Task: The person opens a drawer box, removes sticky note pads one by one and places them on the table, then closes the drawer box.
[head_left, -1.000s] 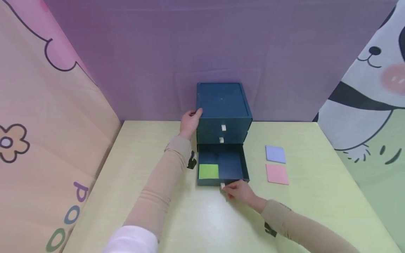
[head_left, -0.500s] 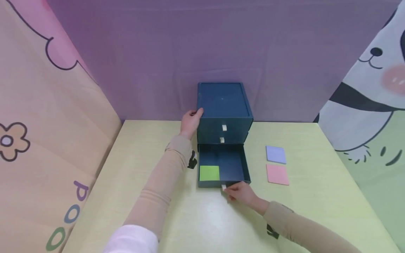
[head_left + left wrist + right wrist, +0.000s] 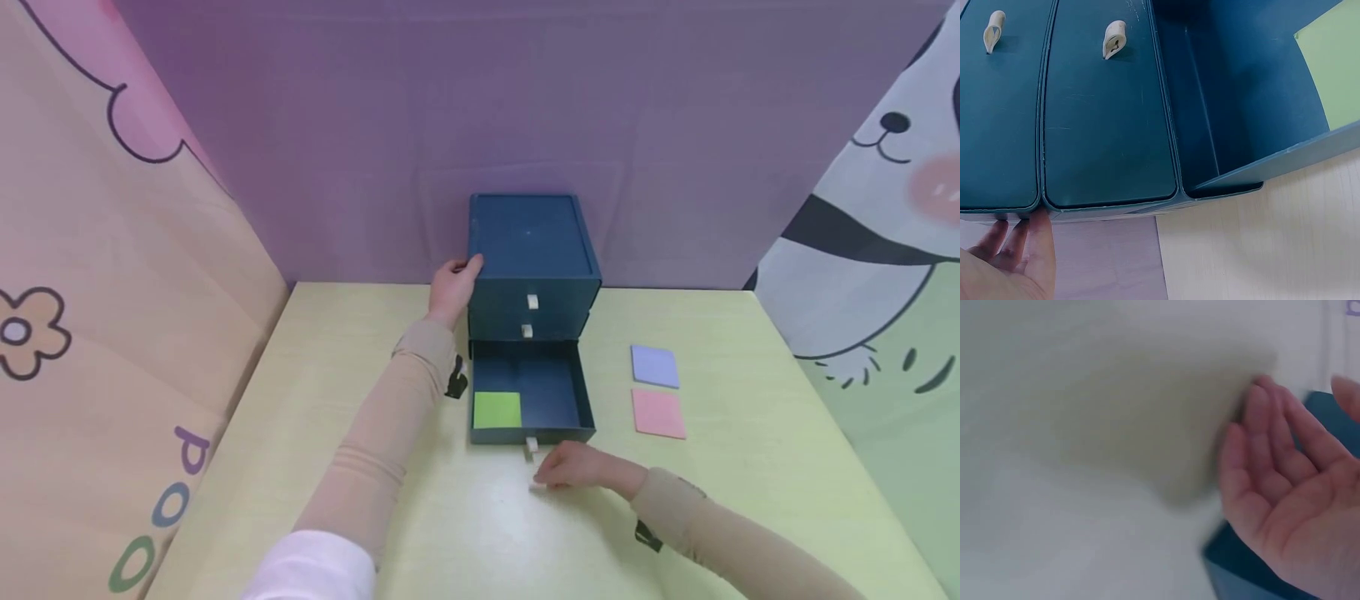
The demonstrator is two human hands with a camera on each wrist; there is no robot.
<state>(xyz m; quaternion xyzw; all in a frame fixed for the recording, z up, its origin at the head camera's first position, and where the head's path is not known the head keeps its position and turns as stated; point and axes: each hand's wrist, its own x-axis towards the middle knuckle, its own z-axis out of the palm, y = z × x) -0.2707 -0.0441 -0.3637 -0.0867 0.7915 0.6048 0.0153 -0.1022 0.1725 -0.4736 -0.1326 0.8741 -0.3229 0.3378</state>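
A dark blue drawer cabinet (image 3: 528, 237) stands against the purple backdrop. Its bottom drawer (image 3: 555, 392) is pulled out, and a green sticky note pad (image 3: 497, 409) lies in the drawer's front left corner. My left hand (image 3: 452, 292) rests on the cabinet's left side; in the left wrist view its fingers (image 3: 1040, 250) lie fairly straight against that wall. Just in front of the drawer's white pull tab (image 3: 532, 445), my right hand (image 3: 576, 465) is apart from it. The right wrist view shows that hand (image 3: 1291, 481) with loosely bent fingers and nothing held.
Right of the cabinet, a lavender sticky note pad (image 3: 654, 367) and a pink one (image 3: 658, 413) lie on the pale wooden table (image 3: 720, 500). The two upper drawers are closed, each with a white tab (image 3: 532, 302). Printed cloths hang at both sides.
My right hand has let go of the drawer's pull tab and moved slightly toward me. The left hand stays on the cabinet. Earlier the drawer slid out a little farther.
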